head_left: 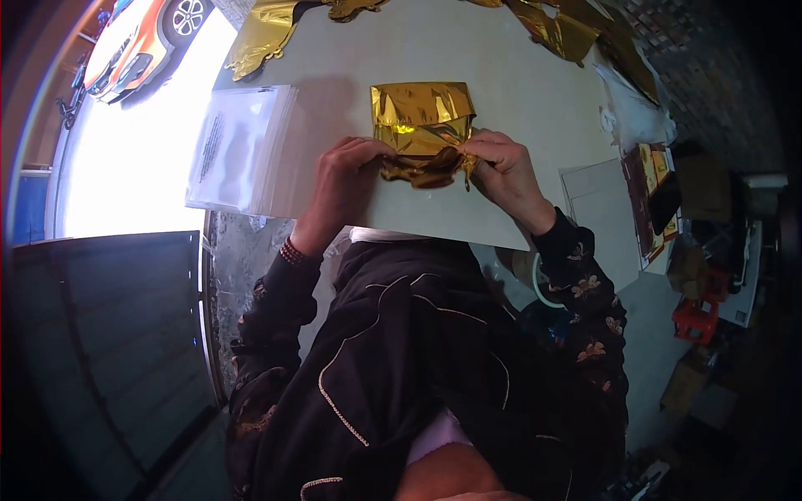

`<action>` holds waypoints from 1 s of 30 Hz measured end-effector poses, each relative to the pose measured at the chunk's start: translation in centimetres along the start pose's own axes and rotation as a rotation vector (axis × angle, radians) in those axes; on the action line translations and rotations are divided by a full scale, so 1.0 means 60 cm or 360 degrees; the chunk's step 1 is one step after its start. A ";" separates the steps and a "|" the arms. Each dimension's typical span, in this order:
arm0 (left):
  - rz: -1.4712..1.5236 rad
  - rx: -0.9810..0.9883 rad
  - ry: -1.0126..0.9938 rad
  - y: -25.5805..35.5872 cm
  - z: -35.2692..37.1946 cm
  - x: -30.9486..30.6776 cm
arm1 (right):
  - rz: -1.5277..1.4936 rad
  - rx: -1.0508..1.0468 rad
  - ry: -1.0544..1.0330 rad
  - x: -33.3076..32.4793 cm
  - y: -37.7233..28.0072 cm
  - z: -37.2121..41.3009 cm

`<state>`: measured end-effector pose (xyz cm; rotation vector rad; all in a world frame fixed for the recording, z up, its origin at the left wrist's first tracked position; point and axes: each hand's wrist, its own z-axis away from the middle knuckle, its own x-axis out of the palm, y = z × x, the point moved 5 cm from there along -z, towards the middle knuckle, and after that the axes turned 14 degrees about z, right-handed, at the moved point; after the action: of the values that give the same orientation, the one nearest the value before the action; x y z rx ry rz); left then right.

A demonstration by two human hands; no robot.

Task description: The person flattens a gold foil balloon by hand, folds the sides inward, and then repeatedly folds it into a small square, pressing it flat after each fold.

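The left hand [347, 179] and right hand [501, 171] are each pinching the foil's [422, 117] crumpled near edge in clenched fingers, the foil lying on the counter [518, 92] just beyond them, bags [242, 146] left of them.

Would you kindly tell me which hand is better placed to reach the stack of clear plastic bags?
Probably the left. The left hand holds the folded gold foil on the side nearest the stack of clear plastic bags, while the right hand pinches the foil's opposite edge, farther from the stack.
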<state>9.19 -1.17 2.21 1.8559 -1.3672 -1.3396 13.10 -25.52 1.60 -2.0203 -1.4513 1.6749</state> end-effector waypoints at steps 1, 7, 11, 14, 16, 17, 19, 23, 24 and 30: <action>0.0031 -0.0049 0.0032 -0.002 -0.001 -0.001 | -0.0094 0.0135 -0.0046 0.001 0.002 0.002; 0.0018 -0.0324 0.0087 -0.013 -0.006 -0.004 | -0.0353 0.0405 -0.0049 0.015 0.025 0.005; -0.0049 -0.0368 0.0111 -0.016 -0.012 -0.004 | -0.0440 0.0696 -0.0244 0.002 0.013 -0.006; -0.0004 -0.0390 0.0157 -0.017 -0.014 0.000 | -0.0388 0.0867 -0.0370 0.001 0.021 -0.010; -0.0004 -0.0436 0.0197 -0.015 -0.015 -0.001 | -0.0392 0.0877 -0.0336 0.002 0.021 -0.015; -0.0003 -0.0458 0.0215 -0.015 -0.015 -0.001 | -0.0394 0.0884 -0.0317 0.003 0.021 -0.018; -0.0086 -0.0496 0.0202 -0.016 -0.019 0.000 | -0.0507 0.0875 -0.0290 0.007 0.027 -0.021; -0.0064 -0.0509 0.0196 -0.021 -0.019 -0.003 | -0.0531 0.0854 -0.0279 -0.001 0.013 -0.024; -0.0049 -0.0523 0.0185 -0.023 -0.016 -0.004 | -0.0290 0.0698 -0.0176 -0.007 0.005 -0.025; 0.0121 -0.0430 0.0235 -0.021 0.006 -0.006 | 0.0451 0.0137 0.0120 -0.027 -0.028 -0.022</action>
<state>9.45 -0.29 1.19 1.6694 -1.1113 -1.2532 13.38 -25.25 4.24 -2.3001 -1.0905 1.7057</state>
